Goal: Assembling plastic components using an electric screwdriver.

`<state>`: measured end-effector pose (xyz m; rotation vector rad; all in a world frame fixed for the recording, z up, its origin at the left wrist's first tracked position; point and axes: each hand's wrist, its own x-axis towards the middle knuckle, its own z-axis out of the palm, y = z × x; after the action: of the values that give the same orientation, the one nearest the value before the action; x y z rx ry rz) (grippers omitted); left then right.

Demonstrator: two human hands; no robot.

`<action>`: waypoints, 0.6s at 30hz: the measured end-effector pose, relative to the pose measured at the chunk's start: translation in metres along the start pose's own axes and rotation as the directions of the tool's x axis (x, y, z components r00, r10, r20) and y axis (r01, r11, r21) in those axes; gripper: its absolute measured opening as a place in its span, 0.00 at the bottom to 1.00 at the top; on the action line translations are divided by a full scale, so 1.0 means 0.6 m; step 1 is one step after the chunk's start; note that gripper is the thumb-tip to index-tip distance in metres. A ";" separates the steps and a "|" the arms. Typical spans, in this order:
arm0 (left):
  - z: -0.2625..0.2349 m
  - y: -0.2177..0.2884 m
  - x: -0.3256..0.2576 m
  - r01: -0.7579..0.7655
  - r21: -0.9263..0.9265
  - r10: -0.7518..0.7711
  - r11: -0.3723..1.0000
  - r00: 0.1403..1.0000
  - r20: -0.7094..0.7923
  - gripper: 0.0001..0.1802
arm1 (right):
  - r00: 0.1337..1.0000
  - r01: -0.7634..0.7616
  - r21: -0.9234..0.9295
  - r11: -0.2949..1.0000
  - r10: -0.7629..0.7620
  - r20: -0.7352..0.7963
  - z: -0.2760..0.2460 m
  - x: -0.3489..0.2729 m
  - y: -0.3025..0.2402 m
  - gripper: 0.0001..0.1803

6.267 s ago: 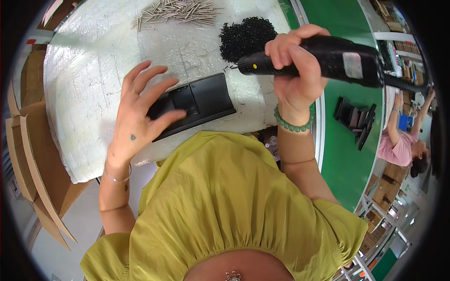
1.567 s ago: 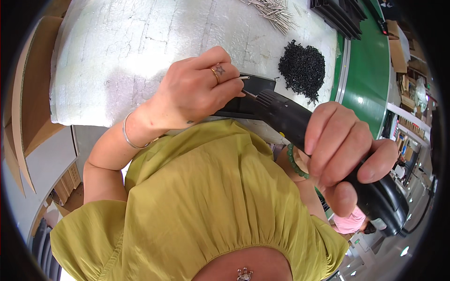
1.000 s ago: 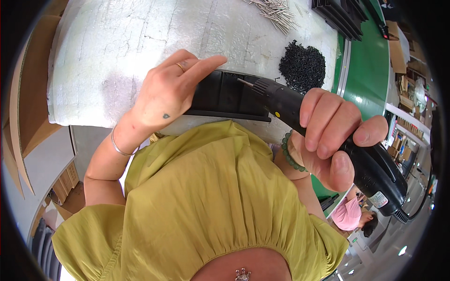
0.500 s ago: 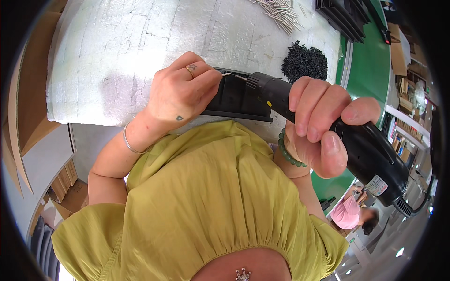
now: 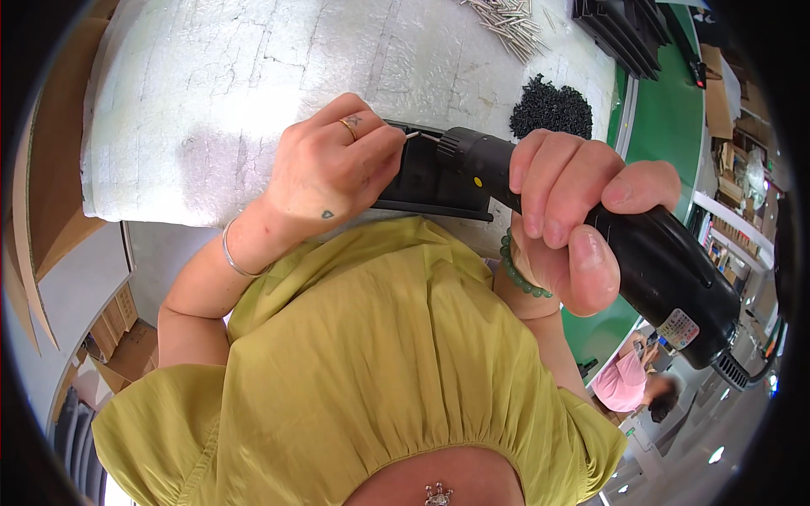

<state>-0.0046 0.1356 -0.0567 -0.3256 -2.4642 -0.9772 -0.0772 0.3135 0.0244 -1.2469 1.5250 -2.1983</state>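
Observation:
My left hand (image 5: 333, 160) is closed, with thumb and fingertips pinching a short silver metal pin (image 5: 412, 135) whose end pokes out to the right. My right hand (image 5: 569, 207) wraps around a black corded electric screwdriver (image 5: 666, 261), held slanted with its nose toward the pin. The thin driver bit (image 5: 429, 137) lines up with the pin's end and appears to meet it; whether a screw sits between them is too small to tell. Beneath both hands lies a black rectangular part (image 5: 447, 185) with raised edges, partly hidden by my left hand and the screwdriver.
A heap of small black screws (image 5: 553, 110) lies right of the screwdriver's nose. Beyond it are loose silver pins (image 5: 510, 29) and stacked black parts (image 5: 620, 34). White foam sheeting (image 5: 211, 84) covers the work surface beside a green tabletop (image 5: 666, 126). A person in pink (image 5: 623, 384) is farther right.
The screwdriver has shifted slightly left, bringing its bit closer to the pin. My left hand has barely moved and still pinches the pin.

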 end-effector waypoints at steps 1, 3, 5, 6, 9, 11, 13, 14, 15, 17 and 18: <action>0.000 0.003 0.000 0.006 -0.017 -0.006 1.000 1.000 0.008 0.08 | 1.000 -0.014 -0.015 1.000 0.014 -0.003 0.003 0.003 0.000 0.17; 0.002 0.006 -0.001 0.016 -0.035 -0.015 0.999 1.000 0.015 0.08 | 1.000 -0.029 -0.006 1.000 0.029 0.000 0.008 0.012 0.001 0.16; 0.005 0.007 -0.003 0.007 -0.053 -0.006 0.999 1.000 0.031 0.07 | 0.999 -0.045 0.005 0.999 0.045 0.006 0.015 0.016 0.005 0.16; 0.005 0.008 -0.004 0.011 -0.054 -0.010 0.998 1.000 0.027 0.07 | 0.996 -0.091 0.011 0.996 0.091 -0.021 0.019 0.016 0.009 0.16; 0.007 0.013 -0.013 0.024 -0.115 -0.018 0.993 0.998 0.056 0.07 | 0.973 -0.218 0.048 0.975 0.221 -0.062 0.031 0.018 0.011 0.16; 0.016 0.016 -0.020 -0.018 -0.056 0.022 0.998 0.998 0.060 0.07 | 0.992 -0.121 -0.011 0.993 0.122 0.027 0.020 0.012 0.009 0.16; 0.022 0.017 -0.020 -0.013 -0.099 0.017 0.995 0.999 0.031 0.07 | 0.998 -0.047 -0.001 0.999 0.047 0.051 0.006 0.014 -0.011 0.16; 0.020 0.019 -0.026 0.016 -0.119 -0.015 0.993 1.000 0.004 0.07 | 0.994 -0.036 0.027 0.999 0.033 0.102 -0.002 0.020 -0.026 0.17; 0.018 0.017 -0.029 0.041 -0.143 -0.045 0.989 0.999 -0.023 0.07 | 0.988 -0.024 0.052 0.998 0.016 0.151 -0.010 0.034 -0.038 0.17; 0.006 0.019 -0.027 0.083 -0.191 -0.087 0.978 0.996 -0.011 0.07 | 0.991 -0.027 0.021 0.999 0.024 0.133 -0.008 0.040 -0.052 0.17; 0.002 0.017 -0.024 0.113 -0.236 -0.123 0.965 0.992 -0.028 0.07 | 0.993 -0.027 -0.010 1.000 0.028 0.113 -0.007 0.040 -0.055 0.17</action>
<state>0.0113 0.1434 -0.0589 -0.2328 -2.3548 -1.3168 -0.0857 0.3175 0.0643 -1.3207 1.5007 -2.0682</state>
